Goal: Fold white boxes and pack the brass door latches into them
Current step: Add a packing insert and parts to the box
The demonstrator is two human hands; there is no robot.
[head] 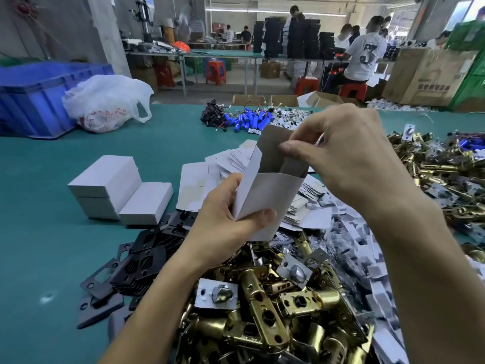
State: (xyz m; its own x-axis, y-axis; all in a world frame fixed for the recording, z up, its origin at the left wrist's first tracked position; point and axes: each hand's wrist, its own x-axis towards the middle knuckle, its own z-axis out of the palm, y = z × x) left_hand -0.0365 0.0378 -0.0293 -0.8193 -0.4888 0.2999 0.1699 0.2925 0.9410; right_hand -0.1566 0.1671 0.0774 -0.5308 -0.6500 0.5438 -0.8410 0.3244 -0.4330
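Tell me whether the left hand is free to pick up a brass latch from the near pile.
Probably not yet: the left hand grips the half-folded white box. The latches lie uncovered just beneath it, so only the box hinders.

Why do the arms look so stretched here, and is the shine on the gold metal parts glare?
Head view: the wide-angle lens stretches the forearms near the frame's edge. In the same view the brass latches glint under the ceiling lights, so yes, that is glare. The white box is sharp, while the far workers are soft.
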